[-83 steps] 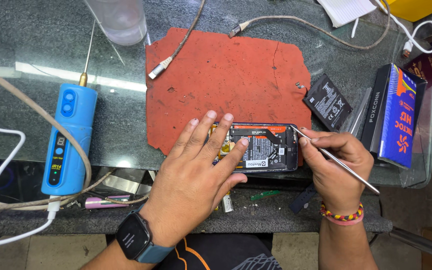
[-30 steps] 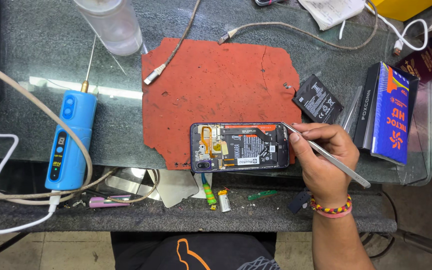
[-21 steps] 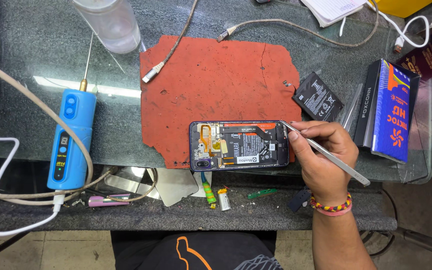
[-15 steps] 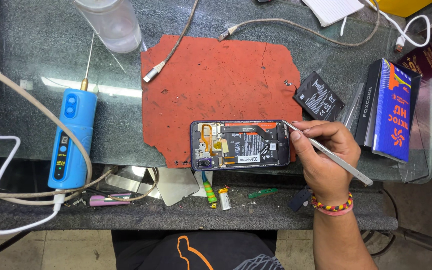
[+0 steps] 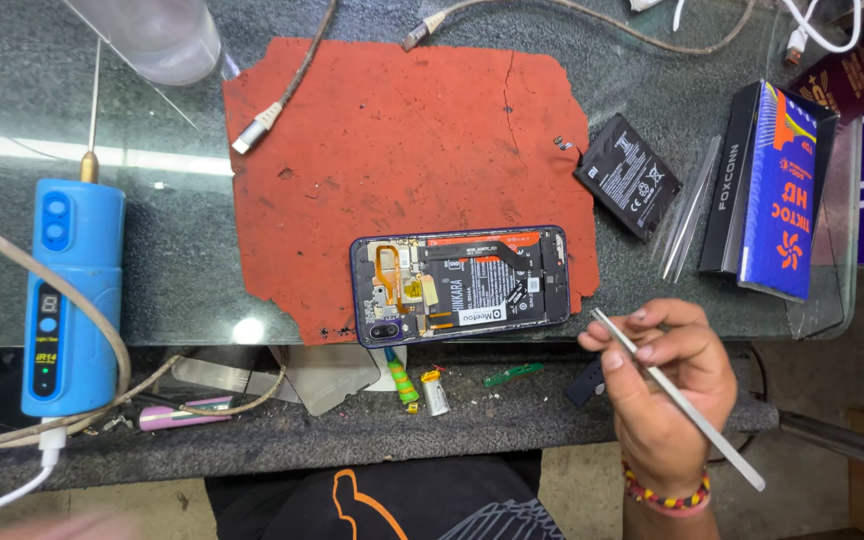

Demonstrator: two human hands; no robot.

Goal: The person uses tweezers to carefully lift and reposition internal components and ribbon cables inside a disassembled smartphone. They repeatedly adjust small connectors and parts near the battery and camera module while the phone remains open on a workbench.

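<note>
Here the red mat (image 5: 412, 150) lies on the glass table (image 5: 152, 270), and the opened phone (image 5: 460, 285) rests face down on the mat's near edge, its insides showing. Just right of the phone, apart from it, the right hand (image 5: 667, 390) pinches the metal tweezers (image 5: 677, 397) between thumb and fingers. The left hand is out of sight. 1 loose battery (image 5: 627, 175) lies off the mat's right edge.

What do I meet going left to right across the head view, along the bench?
Blue handheld tool → opened phone on the red mat → right hand holding tweezers → blue box.
</note>
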